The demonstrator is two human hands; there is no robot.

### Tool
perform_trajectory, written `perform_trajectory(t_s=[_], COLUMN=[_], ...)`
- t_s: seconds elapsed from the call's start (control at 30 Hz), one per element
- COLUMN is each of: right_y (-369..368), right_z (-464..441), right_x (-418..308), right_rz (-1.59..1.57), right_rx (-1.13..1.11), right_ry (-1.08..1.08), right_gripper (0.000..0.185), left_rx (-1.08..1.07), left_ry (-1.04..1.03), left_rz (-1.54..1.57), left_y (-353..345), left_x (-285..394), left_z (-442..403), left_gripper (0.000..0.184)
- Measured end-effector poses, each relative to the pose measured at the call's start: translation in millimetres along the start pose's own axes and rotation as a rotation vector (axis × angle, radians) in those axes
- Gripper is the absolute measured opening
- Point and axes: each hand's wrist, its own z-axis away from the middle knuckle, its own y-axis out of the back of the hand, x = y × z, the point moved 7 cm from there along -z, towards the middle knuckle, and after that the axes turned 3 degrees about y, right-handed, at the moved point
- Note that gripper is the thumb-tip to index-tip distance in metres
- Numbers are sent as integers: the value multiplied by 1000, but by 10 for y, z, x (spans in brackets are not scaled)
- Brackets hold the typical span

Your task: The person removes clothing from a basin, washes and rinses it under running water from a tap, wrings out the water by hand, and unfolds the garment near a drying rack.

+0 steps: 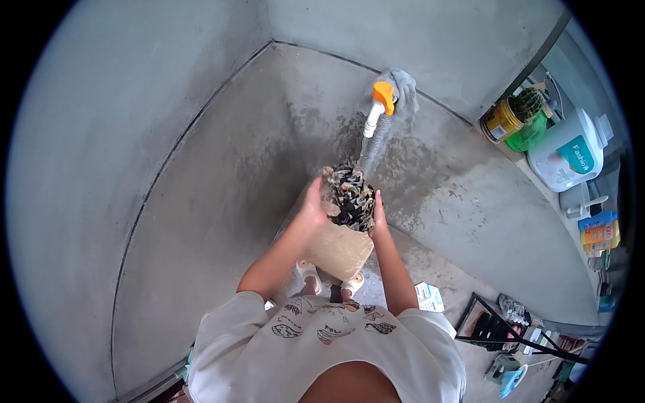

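Observation:
A ragged clump of dark and pale pieces (349, 195) is held between my two hands, below the tap; its exact kind I cannot make out. My left hand (313, 203) presses on its left side, fingers partly hidden behind it. On the opposite side my right hand (378, 215) grips the edge, thumb pointing up. Just under the clump is a tan, round-cornered surface (336, 250); whether the two are joined I cannot tell. A white tap with an orange handle (382, 98) stands beyond my hands, with a grey ribbed length (376, 144) beside it.
Grey cloth (403, 87) hangs behind the tap on the wet-stained concrete wall. Along the right ledge stand a potted cactus (527, 104), a large white jug (568, 153) and several bottles. A black-framed rack (504, 326) is at lower right. My pale sandals (353, 285) show below.

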Motion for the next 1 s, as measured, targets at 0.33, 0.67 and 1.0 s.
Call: perform_trajectory(t_s=[0.33, 0.67, 1.0], right_y=[-923, -1107, -1386], right_z=[131, 307, 498], right_x=[62, -198, -52], right_rz=[-508, -459, -723], right_rx=[-349, -402, -641], right_ry=[137, 160, -49], right_gripper=[52, 53, 50], left_rx=[-239, 385, -144], left_ry=[-92, -470, -715], left_rz=[157, -1941, -1748], left_y=[-1159, -658, -1852], left_x=[299, 588, 1712], left_z=[925, 437, 1010], left_gripper=[39, 38, 47])
